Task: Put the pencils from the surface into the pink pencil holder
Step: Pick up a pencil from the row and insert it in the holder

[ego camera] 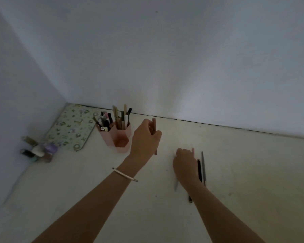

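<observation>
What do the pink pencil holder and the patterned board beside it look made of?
pink pencil holder: probably matte plastic, judging by thin, evenly coloured hexagonal walls. patterned board: flat, rigid, printed all over; laminated card or plastic, too dim to tell.

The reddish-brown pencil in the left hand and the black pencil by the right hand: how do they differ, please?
The reddish-brown pencil stands nearly upright, gripped in the left hand; the black pencil lies flat on the pale table, partly hidden by the right hand. One is reddish-brown, the other black. Both remain outside the pink hexagonal pencil holder.

Pencils (201, 168) right of holder (118, 137)
</observation>
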Motion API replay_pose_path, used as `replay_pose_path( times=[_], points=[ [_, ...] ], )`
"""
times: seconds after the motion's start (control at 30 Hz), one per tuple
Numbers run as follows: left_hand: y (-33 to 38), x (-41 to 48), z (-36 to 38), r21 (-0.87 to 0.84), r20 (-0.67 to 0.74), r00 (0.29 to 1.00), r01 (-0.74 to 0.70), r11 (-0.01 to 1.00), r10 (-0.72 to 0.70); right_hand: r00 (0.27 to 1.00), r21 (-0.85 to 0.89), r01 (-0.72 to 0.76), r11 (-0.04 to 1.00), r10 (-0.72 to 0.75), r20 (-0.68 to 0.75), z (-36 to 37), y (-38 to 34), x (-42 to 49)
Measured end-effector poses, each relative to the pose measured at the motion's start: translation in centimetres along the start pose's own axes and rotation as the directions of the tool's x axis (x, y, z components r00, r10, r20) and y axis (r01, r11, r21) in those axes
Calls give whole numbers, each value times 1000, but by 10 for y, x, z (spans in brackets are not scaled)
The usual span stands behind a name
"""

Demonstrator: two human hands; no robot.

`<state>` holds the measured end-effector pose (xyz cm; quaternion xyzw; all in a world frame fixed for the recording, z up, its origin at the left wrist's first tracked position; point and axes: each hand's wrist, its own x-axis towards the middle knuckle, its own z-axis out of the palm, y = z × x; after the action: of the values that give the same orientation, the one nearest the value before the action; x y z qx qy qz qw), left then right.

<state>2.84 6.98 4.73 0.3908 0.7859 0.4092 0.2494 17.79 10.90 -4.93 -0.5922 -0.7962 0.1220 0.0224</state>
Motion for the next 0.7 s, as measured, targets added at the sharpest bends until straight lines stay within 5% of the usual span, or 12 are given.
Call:
replay_pose_path(
  times=[0.2, 0.7],
  points=[
    [-10, -3, -24, -69, -36, 999, -23, 997, 21, 985, 25, -174, 985, 173, 8, -4, -4, -2],
    [-4, -5, -19, -152, 22, 999, -37, 988, 41, 999, -37, 12, 999, -11, 40, 3, -1, 3]
  ],
)
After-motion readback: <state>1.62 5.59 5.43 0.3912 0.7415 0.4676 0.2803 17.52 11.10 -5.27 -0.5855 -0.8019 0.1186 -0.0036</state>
